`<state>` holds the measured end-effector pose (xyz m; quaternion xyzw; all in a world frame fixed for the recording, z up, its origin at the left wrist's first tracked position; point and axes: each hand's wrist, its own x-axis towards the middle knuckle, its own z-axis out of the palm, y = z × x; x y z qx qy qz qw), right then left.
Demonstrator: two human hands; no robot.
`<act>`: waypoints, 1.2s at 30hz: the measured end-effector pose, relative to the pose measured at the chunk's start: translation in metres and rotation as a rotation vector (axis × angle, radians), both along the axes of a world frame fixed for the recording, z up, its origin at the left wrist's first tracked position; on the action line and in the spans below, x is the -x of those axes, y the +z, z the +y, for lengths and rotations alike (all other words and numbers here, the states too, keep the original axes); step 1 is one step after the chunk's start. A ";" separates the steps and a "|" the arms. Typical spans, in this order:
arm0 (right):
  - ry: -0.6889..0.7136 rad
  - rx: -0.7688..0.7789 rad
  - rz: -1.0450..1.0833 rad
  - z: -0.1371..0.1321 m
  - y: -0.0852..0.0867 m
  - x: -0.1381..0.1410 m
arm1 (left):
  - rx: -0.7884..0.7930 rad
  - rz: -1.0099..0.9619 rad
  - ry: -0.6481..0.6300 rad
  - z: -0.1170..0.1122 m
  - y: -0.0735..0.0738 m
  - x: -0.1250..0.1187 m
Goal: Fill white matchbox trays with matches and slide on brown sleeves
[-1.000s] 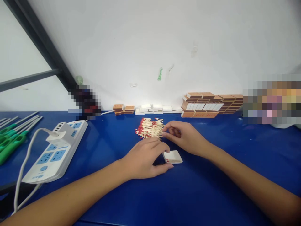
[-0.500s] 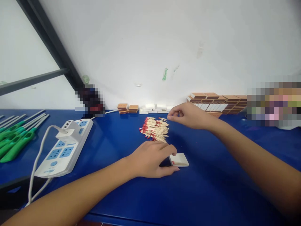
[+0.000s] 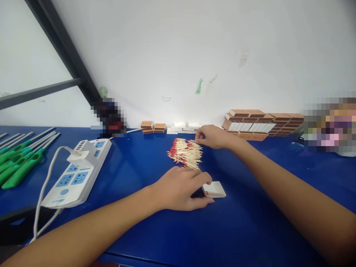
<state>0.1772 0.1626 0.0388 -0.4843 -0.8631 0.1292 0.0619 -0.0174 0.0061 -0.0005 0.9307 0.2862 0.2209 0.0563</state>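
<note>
My left hand (image 3: 180,191) rests on the table, thumb and index finger closed on the left end of a small white matchbox tray (image 3: 218,188). A few red-tipped matchsticks lie inside the tray along its near side. Just beyond my left hand is a loose pile of matchsticks (image 3: 187,154), most red heads pointing left. My right hand (image 3: 211,136) reaches to the pile's upper right edge, its thumb and fingers pinched on a matchstick there. The fingertips partly hide what they grip.
White trays (image 3: 180,128) and a few brown matchboxes (image 3: 152,128) stand along the wall. A larger matchbox stack (image 3: 283,124) is at back right. A power strip (image 3: 80,178) with a white cable and green-handled tools (image 3: 23,170) lie at left.
My right hand has moved slightly left and onto the edge of the pile. My left hand keeps its hold on the tray. The view has shifted a little.
</note>
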 end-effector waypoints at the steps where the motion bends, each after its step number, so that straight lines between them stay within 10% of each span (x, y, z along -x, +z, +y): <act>1: 0.014 0.011 0.007 0.000 0.000 0.000 | -0.003 0.003 0.004 0.000 0.000 0.000; 36: 0.064 0.169 0.030 0.001 0.002 -0.008 | 0.054 -0.017 0.005 0.001 0.002 0.000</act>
